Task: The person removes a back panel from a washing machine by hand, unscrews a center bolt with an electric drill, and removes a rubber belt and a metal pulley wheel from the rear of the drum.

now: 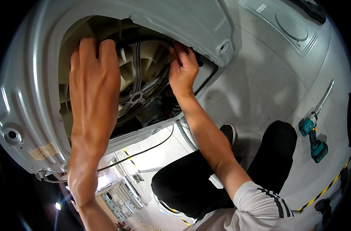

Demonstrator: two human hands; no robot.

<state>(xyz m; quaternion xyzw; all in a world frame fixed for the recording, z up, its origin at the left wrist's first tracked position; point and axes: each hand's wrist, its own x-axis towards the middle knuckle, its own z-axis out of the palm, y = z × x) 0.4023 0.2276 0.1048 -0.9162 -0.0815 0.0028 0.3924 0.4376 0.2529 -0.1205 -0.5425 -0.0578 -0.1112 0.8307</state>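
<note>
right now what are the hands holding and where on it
Both hands grip the black drive belt inside the machine's open back: left hand at its upper left stretch, right hand at its upper right, above the spoked pulley.

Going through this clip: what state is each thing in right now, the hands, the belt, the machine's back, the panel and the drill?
Left hand: fingers curled over the belt.
Right hand: gripping the belt at the opening's edge.
Belt: lying around the pulley's upper rim.
Pulley: exposed.
Machine back: open, panel off.
Panel: lying flat on the floor.
Drill: lying on the floor, untouched.
</note>
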